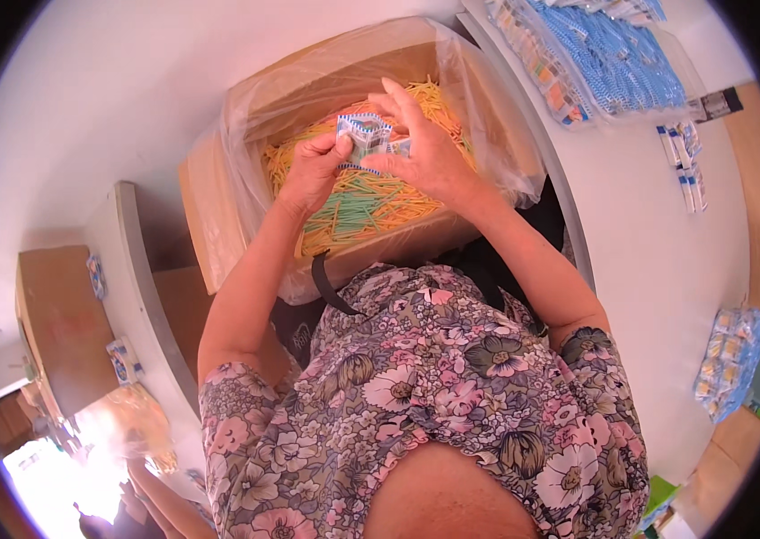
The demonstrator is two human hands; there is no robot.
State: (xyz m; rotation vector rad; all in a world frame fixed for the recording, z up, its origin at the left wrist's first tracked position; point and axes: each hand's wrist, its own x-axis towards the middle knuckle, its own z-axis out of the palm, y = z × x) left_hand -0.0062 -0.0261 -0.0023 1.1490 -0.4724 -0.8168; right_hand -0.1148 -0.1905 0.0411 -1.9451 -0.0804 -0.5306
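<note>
My left hand (pixel 313 171) pinches the left side of a small clear packet (pixel 360 135) with blue-striped edges. On the packet's right is my right hand (pixel 429 157); its thumb lies along the lower edge, its index finger is raised, and the other fingers curl behind. A small piece of similar packaging (pixel 400 146) shows between the right thumb and fingers; whether it belongs to the same packet I cannot tell. Both hands are above a cardboard box (pixel 205 211) lined with a clear plastic bag (pixel 254 108). Thin orange, yellow and green sticks (pixel 353 211) fill the box.
On the white table (pixel 640 242) to the right stands a clear tub (pixel 614 63) of blue-patterned packets. Several narrow packets (pixel 685 166) lie near it, and a bag of packets (pixel 729 364) sits at the edge. Another cardboard box (pixel 66 323) and a person's arm (pixel 160 499) are at left.
</note>
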